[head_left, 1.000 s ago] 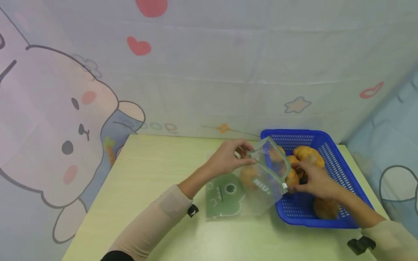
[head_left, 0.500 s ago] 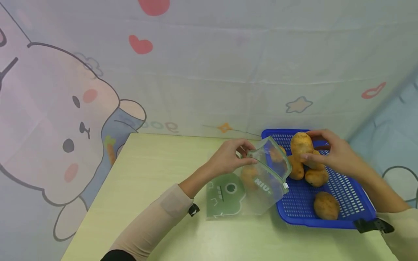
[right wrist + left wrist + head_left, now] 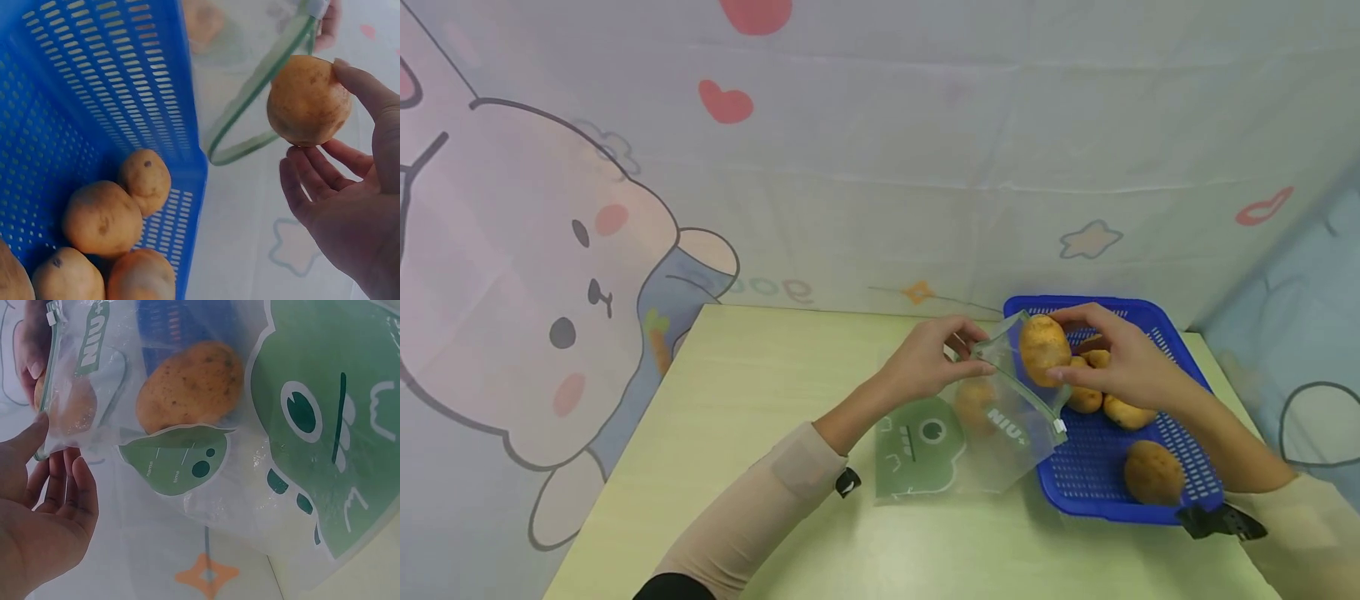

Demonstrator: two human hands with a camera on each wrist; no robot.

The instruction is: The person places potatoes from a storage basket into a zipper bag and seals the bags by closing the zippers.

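1. The left hand (image 3: 925,362) pinches the far edge of the mouth of a clear zip bag (image 3: 1000,417) between thumb and fingers and holds this mouth up and open. The lower part of the bag lies on the pale green table (image 3: 760,400).
2. The bag has a green zip rim, a green cartoon face on its lower part and white letters near the slider. 1 potato (image 3: 190,384) is already inside it, and it shows well through the plastic in the left wrist view.
3. The right hand (image 3: 1120,362) holds another potato (image 3: 1043,348) between the thumb and the curled fingers. This potato is in the air, right at the open mouth of the bag, and it looks to touch the rim, but I cannot tell for sure.
4. In the right wrist view, the fingers (image 3: 319,181) of the right hand are a little apart under the potato and the thumb presses on its far side.
5. A blue basket (image 3: 1157,333) with holes stands on the table just to the right of the bag. Some loose potatoes (image 3: 103,219) lie in it; 1 of them (image 3: 1152,472) is apart from the others, near the front wall.
6. Behind the table hangs a cloth (image 3: 587,250) with a cartoon bear, hearts and stars.
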